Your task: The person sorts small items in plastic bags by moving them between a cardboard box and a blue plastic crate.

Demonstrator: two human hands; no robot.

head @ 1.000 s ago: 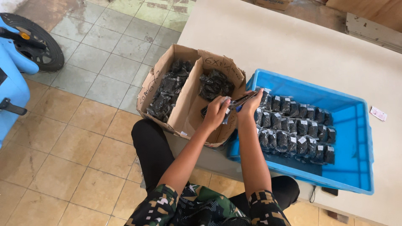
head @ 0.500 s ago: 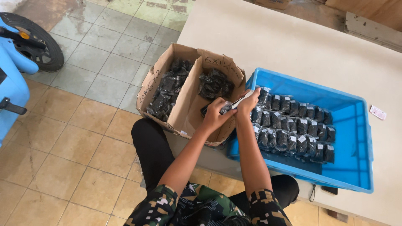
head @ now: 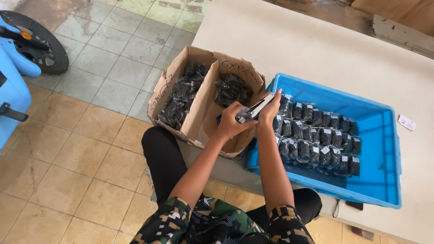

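Stapler (head: 256,110), slim and silver-handled, sits between my two hands over the seam where the cardboard box (head: 205,97) meets the blue plastic crate (head: 384,149). My left hand (head: 233,123) is curled shut around its body and what looks like a small dark packet, though the packet is mostly hidden by my fingers and I cannot be sure of it. My right hand (head: 271,110) is closed in a pinch on the front end of the stapler, fingertips pressing at about 1 o'clock from my left knuckles.

At 11 o'clock from my hands the box stands open on my lap and against the desk (head: 316,49) edge, split by a divider into two bays, both holding loose black bagged parts (head: 181,97). At 3 o'clock the crate rests on the desk, with finished black packets (head: 316,140) laid in neat overlapping rows, each topped by a pale label. Some crate floor shows bare at the right side.

I judge this to be the sealing step: a packet being stapled shut before it joins the rows. The next move would call for a firm squeeze, then a short carry to the right, setting the packet down in line with the last row.
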